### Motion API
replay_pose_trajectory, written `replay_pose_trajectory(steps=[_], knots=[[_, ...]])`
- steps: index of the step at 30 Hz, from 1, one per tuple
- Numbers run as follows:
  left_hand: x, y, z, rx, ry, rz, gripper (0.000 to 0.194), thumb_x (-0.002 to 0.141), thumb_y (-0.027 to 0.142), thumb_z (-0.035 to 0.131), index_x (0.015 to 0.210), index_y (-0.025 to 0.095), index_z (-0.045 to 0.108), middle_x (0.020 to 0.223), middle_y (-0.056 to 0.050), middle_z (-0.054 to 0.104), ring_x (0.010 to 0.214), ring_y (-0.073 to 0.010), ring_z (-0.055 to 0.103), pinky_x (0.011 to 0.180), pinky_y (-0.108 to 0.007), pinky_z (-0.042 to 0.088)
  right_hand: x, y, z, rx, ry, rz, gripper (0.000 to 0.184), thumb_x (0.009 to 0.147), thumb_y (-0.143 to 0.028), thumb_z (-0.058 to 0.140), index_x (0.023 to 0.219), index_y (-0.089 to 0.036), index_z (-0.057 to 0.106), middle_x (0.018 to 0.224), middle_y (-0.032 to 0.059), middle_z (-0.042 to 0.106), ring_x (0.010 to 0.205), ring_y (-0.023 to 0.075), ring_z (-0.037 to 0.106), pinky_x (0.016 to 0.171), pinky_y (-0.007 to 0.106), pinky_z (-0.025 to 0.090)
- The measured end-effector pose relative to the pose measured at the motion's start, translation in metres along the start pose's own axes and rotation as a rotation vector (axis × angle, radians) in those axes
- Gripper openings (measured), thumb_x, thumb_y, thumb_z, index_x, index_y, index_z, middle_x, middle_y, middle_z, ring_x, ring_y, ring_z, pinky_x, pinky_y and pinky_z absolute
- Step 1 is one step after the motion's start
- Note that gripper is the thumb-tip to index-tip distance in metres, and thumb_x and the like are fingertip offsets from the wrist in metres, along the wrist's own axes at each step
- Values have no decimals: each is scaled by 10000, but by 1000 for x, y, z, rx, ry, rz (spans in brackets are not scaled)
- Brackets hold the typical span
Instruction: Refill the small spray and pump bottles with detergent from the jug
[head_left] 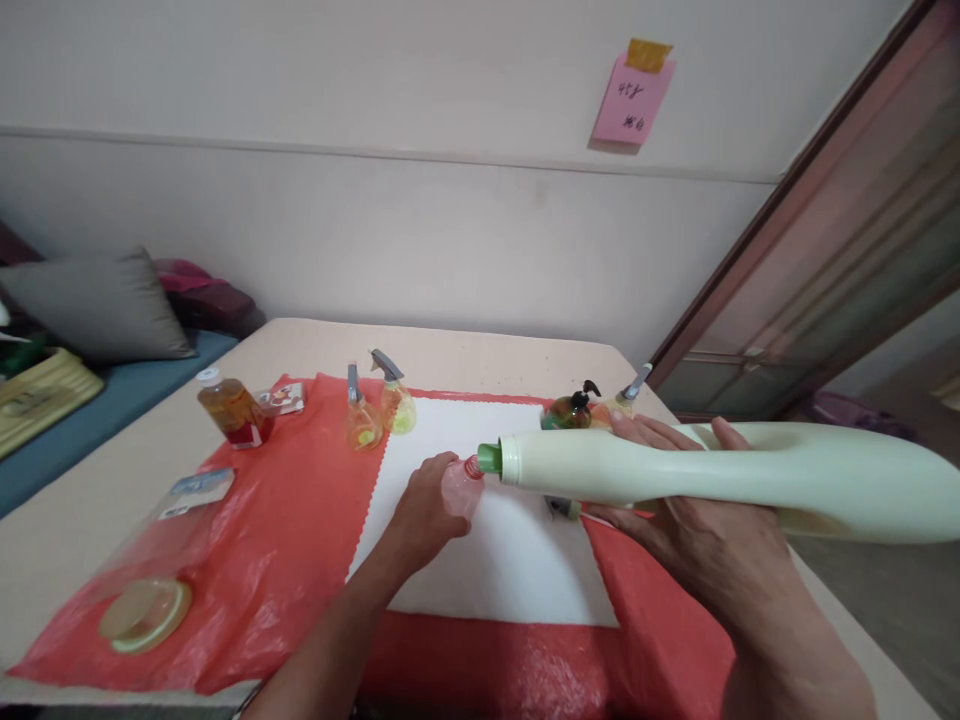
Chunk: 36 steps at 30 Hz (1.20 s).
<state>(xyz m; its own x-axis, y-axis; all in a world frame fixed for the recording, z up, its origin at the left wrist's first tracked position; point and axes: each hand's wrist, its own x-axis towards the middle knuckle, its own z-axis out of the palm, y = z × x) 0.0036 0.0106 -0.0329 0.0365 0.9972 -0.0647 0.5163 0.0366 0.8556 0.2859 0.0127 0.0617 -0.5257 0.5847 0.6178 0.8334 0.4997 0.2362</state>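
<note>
Right hand: your right hand (pixel 697 520) grips the big pale bottle (pixel 712 475), tipped flat at centre right.
Left hand: your left hand (pixel 420 515) clasps the small clear bottle (pixel 461 485) at frame centre.
Progress: green spout (pixel 489 457) meets its mouth; fill level unclear.
Far: spray bottles (pixel 379 410) wait on the bench (pixel 450 350).

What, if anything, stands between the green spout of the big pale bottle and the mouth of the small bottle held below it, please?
Nothing visible does. The right hand holds the large pale bottle level, its green spout right at the mouth of the small clear bottle, which the left hand grips over the white cloth.
</note>
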Motion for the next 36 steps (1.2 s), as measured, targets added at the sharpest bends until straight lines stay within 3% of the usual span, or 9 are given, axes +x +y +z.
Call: replay_pose_trajectory(steps=[7, 22, 36], knots=[[1, -1, 0, 3, 6, -1, 732, 581, 131, 675, 1282, 243, 492, 1264, -57, 539, 1117, -255, 518, 880, -346, 439, -1, 1, 0, -8, -41, 7, 642, 941, -507, 548, 1473, -181, 397, 1415, 137, 583, 1273, 310, 554, 1200, 567, 135], [2, -3, 0, 11, 0, 0, 767, 584, 139, 689, 1313, 246, 473, 1293, -60, 528, 1123, -251, 515, 879, -340, 446, -1, -1, -2, -14, -23, 7, 633, 944, -494, 547, 1473, -179, 401, 1386, 135, 604, 1249, 311, 572, 1193, 557, 180], [0, -3, -1, 28, -1, 13, 738, 579, 146, 690, 1281, 247, 486, 1268, -60, 532, 1099, -258, 517, 857, -354, 447, -5, -1, -2, -17, -78, 25, 660, 948, -497, 522, 1516, -212, 344, 1433, 126, 557, 1334, 319, 499, 1210, 576, 125]])
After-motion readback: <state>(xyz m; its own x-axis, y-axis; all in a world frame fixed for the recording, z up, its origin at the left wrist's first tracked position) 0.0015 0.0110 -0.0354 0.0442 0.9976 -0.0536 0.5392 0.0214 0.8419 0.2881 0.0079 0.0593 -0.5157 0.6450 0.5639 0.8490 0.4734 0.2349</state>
